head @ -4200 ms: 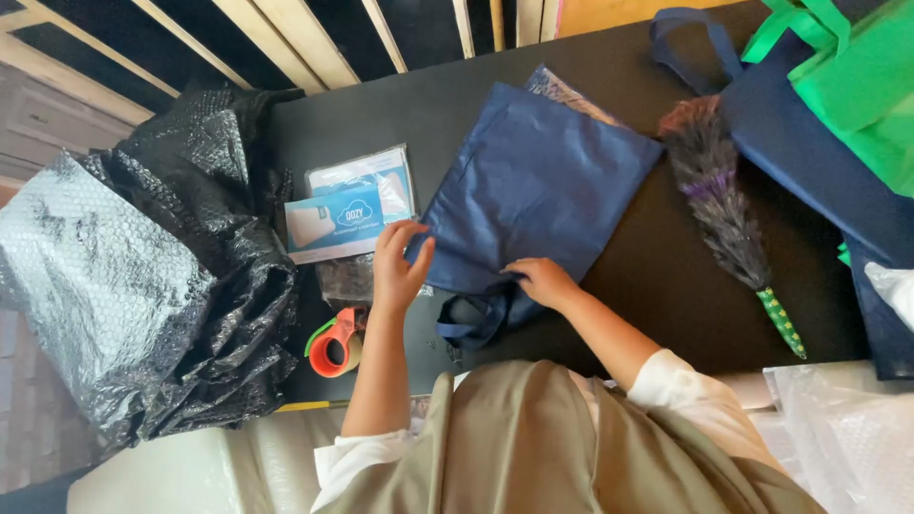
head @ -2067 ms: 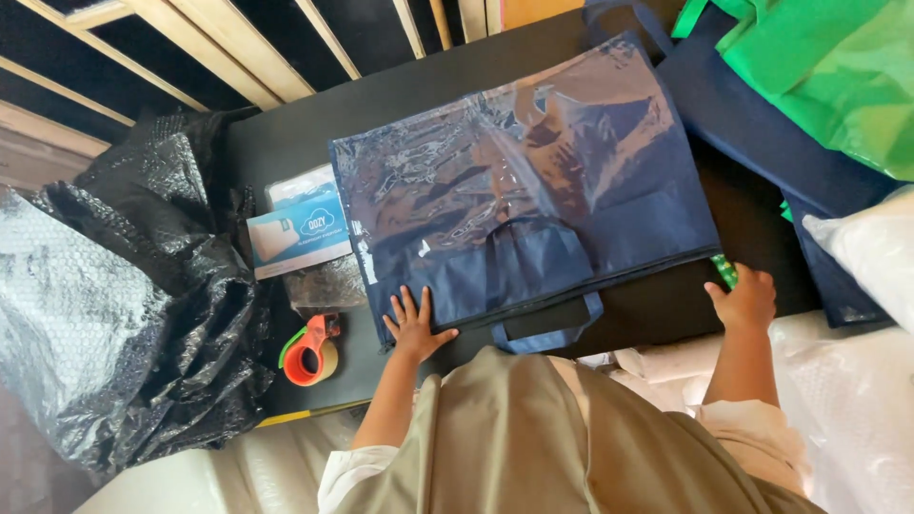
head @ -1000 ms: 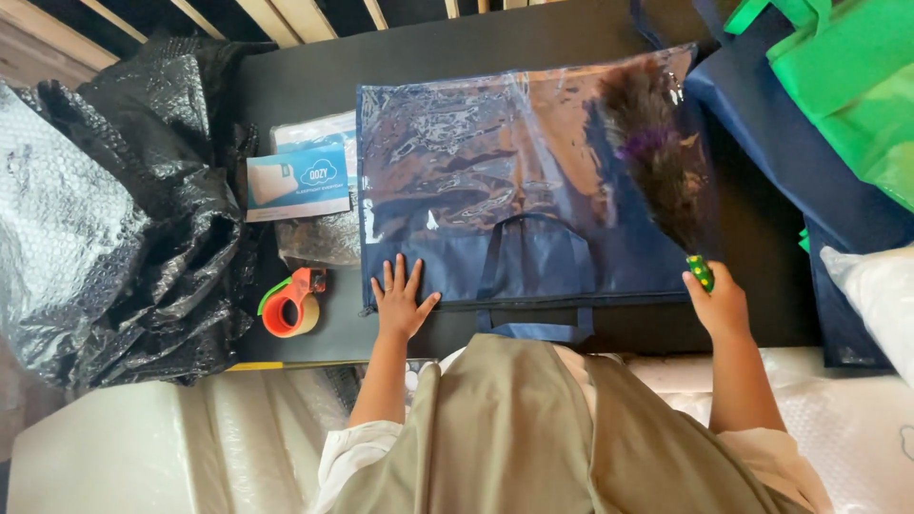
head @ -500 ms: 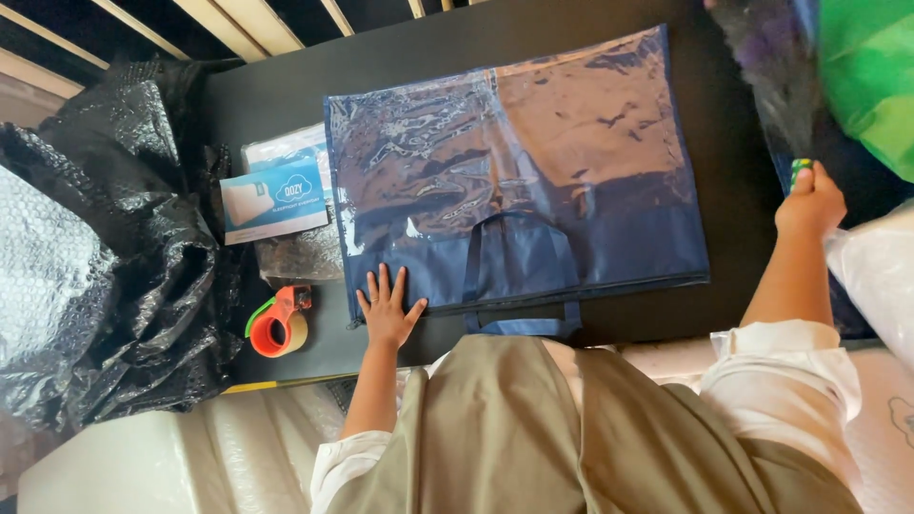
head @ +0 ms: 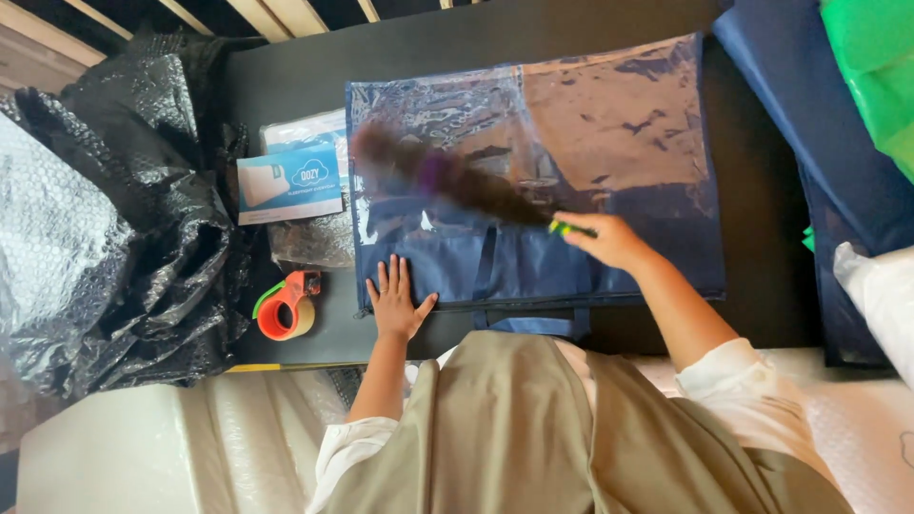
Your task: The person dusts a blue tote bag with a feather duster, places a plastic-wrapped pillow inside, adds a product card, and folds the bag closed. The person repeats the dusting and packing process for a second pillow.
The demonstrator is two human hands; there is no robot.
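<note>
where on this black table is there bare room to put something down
Bare strips of the black table: along the far edge above the navy storage bag, and right of it, before the navy bags. A small patch lies near the tape dispenser. The left is crowded: packet, black bubble wrap.

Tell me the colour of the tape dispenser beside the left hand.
Orange with a green part, the tape dispenser, seen in the head view.

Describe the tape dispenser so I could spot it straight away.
Find the black table, then the navy bag lying flat on it. Just left of the left hand, which presses the bag's corner, sits the tape dispenser. It is the only orange, ring-shaped thing, beside the black bubble wrap.
</note>
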